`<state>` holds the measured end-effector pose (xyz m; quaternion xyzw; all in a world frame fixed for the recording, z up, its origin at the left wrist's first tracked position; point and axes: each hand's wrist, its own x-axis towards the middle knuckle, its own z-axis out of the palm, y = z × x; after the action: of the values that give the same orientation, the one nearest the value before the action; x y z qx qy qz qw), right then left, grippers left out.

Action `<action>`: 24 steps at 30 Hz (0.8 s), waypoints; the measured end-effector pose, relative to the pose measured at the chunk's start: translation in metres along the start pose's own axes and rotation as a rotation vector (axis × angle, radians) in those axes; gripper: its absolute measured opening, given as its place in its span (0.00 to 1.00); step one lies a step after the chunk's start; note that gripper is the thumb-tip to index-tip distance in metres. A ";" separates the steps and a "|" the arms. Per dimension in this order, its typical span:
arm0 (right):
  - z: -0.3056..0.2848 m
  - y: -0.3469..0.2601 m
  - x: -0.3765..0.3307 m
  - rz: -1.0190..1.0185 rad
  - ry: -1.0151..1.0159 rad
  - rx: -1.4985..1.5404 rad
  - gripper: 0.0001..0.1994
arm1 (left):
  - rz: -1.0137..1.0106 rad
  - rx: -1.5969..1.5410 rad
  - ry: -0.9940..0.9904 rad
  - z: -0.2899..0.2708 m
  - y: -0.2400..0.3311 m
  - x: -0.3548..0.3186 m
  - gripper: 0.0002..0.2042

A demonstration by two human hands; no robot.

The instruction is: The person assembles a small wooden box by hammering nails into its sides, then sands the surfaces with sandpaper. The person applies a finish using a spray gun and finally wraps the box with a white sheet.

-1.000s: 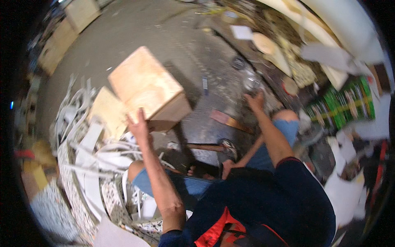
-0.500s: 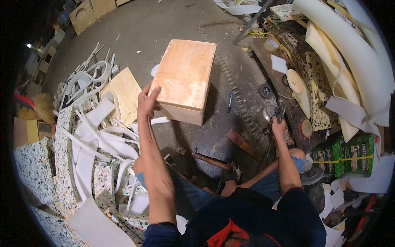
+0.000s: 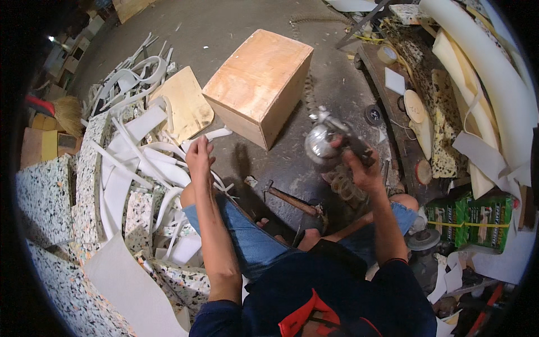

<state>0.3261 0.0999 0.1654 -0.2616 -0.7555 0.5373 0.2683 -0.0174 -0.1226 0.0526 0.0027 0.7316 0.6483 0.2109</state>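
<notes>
Head cam: R hand [image 3: 366,173] fingers clamped on spray gun [image 3: 321,145], held up just R of plywood box [image 3: 258,78], which sits on floor. L hand [image 3: 200,158] fingers curled together, nothing seen in them. Tip: firm grip, keep coiled hose [image 3: 343,186] off hammer [image 3: 293,201].

Left hand [image 3: 200,160] sat ahead of the left knee [image 3: 188,196], fingers half curled; couldn't tell if the tips met the palm. Left forearm [image 3: 216,230] ran nearly straight forward, wrist about in line. Right hand [image 3: 366,175] was clenched in a firm grip, knuckles partly hidden, angled inward at the wrist. Right forearm [image 3: 388,230] pointed forward, leaning slightly inward. Hands well apart, roughly level. Both knees bent, spread wide, right knee [image 3: 404,203] outside its forearm.
</notes>
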 end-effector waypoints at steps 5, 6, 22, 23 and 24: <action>0.041 -0.012 0.008 0.025 -0.140 0.058 0.12 | 0.136 0.104 0.024 -0.021 -0.031 -0.008 0.19; 0.048 -0.014 0.009 0.030 -0.149 0.074 0.13 | 0.217 0.111 0.039 -0.020 -0.037 -0.003 0.18; 0.072 -0.014 0.031 0.002 0.008 -0.109 0.26 | 0.223 0.249 0.162 -0.018 -0.047 0.015 0.24; 0.071 -0.015 0.032 -0.032 0.009 -0.137 0.27 | 0.243 0.263 0.165 -0.017 -0.047 0.014 0.24; 0.070 -0.015 0.032 -0.077 0.021 -0.162 0.27 | 0.247 0.260 0.168 -0.015 -0.045 0.013 0.24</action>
<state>0.2535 0.0705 0.1644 -0.2587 -0.8033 0.4608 0.2746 -0.0220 -0.1407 0.0065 0.0655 0.8183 0.5673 0.0656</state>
